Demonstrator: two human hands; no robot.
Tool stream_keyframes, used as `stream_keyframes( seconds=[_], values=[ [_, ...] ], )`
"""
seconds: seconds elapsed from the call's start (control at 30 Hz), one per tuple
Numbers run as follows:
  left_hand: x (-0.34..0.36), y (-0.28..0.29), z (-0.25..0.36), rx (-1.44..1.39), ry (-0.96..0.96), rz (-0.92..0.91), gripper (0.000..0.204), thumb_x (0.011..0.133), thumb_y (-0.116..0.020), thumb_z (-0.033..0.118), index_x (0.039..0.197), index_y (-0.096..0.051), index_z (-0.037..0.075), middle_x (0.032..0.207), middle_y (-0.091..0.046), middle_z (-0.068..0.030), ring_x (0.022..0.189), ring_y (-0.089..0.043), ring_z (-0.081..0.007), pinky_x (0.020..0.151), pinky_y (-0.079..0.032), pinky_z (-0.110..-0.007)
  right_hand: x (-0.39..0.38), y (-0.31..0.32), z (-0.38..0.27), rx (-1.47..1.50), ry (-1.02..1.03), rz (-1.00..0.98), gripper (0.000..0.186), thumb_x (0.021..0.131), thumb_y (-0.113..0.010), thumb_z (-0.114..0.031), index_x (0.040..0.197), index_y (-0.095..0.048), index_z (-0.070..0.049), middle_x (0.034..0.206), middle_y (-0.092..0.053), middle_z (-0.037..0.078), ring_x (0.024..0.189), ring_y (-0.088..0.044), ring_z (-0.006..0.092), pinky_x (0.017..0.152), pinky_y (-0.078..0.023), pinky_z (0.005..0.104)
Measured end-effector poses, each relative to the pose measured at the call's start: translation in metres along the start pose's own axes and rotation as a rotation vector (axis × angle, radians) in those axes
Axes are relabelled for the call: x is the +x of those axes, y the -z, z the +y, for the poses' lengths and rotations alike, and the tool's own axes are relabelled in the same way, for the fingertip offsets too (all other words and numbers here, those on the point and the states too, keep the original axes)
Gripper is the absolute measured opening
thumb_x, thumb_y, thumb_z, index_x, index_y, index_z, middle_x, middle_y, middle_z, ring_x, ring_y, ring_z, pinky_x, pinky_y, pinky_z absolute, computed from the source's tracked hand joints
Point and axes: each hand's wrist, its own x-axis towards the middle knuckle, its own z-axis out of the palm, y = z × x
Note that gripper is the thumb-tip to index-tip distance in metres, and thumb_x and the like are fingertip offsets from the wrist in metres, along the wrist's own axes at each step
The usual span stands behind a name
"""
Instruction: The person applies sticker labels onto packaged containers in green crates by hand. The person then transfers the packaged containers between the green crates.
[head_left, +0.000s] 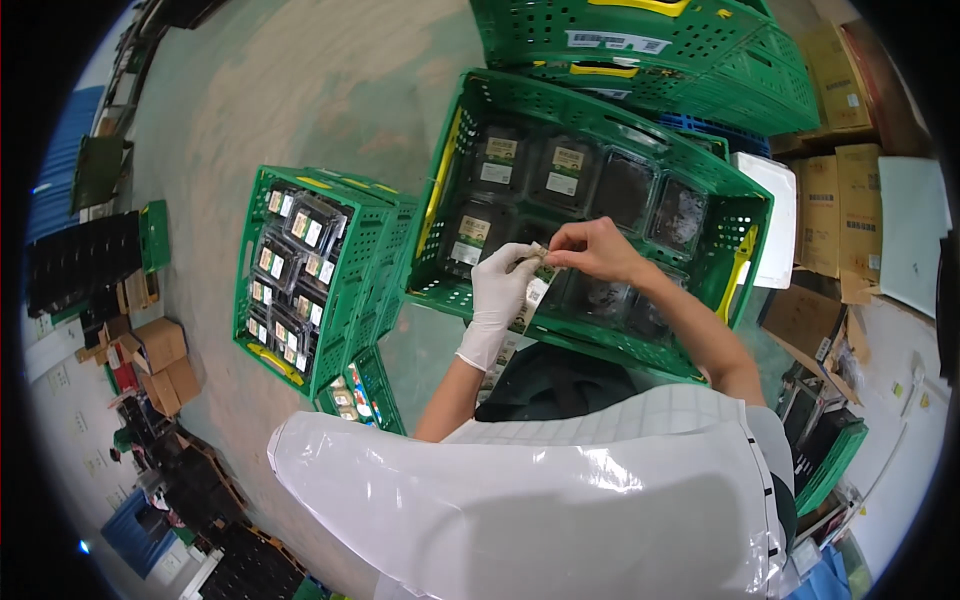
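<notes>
Two hands, gloved left (500,290) and bare right (598,250), pinch a label strip (536,291) over the perforated green crate's (560,100) seven-o'clock side; probably light, flimsy, tacky, best gripped by its edges.

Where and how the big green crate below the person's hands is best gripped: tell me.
By the left yellow handle and right yellow handle of the green crate, probably both at once, coming from outside its two short ends. The handles face each other across its length, and containers crowd the inside.
</notes>
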Motion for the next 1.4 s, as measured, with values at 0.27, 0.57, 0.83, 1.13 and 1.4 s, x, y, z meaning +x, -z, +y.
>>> stream_keyframes(
  seconds=[0.27,0.57,0.83,1.13,1.4],
  values=[
    [-0.003,-0.019,-0.009,-0.168,0.247,-0.175,0.025,0.069,-0.076,0.019,0.074,-0.062,-0.002,0.061,-0.055,0.0006,0.057,-0.048,-0.0043,0.051,-0.041,-0.022,-0.021,0.025,0.017,0.292,-0.313,0.044,0.027,0.073,-0.073,-0.017,0.090,-0.061,0.000,0.067,-0.062,0.002,0.058,-0.053,0.0052,0.052,-0.042,0.0204],
    [-0.015,-0.020,-0.001,0.120,0.385,-0.365,0.029,0.069,-0.070,0.016,0.094,-0.065,0.002,0.087,-0.067,-0.0102,0.076,-0.063,-0.0152,0.072,-0.048,-0.027,-0.002,0.102,0.106,-0.370,-0.338,0.326,0.029,0.065,-0.075,-0.030,0.069,-0.063,-0.004,0.063,-0.061,0.010,0.058,-0.058,0.0213,0.056,-0.045,0.0323],
    [-0.020,-0.025,-0.013,-0.002,0.203,-0.157,0.014,0.076,-0.056,0.005,0.086,-0.065,0.001,0.080,-0.065,-0.0070,0.073,-0.058,-0.0120,0.070,-0.046,-0.025,0.028,0.113,0.193,-0.694,-0.244,0.215,0.042,0.062,-0.076,-0.033,0.094,-0.063,-0.008,0.086,-0.064,0.013,0.080,-0.060,0.0273,0.066,-0.047,0.0388],
    [0.005,-0.010,0.020,-0.012,0.049,0.154,0.039,0.085,-0.063,0.025,0.061,-0.054,-0.004,0.048,-0.040,0.0014,0.049,-0.034,-0.0047,0.044,-0.029,-0.026,-0.001,0.027,0.083,0.152,-0.183,0.084,0.040,0.074,-0.072,-0.027,0.104,-0.061,-0.004,0.097,-0.064,0.012,0.089,-0.060,0.0203,0.078,-0.047,0.0321],
    [0.012,0.019,0.006,0.034,-0.171,0.148,0.039,0.090,-0.052,0.038,0.083,-0.068,0.003,0.070,-0.063,-0.0058,0.064,-0.057,-0.0164,0.065,-0.045,-0.027,-0.047,-0.026,-0.008,0.577,-0.126,0.036,0.012,0.084,-0.062,-0.015,0.084,-0.062,-0.002,0.079,-0.065,0.002,0.064,-0.053,0.0048,0.058,-0.043,0.0192]
  ],
)
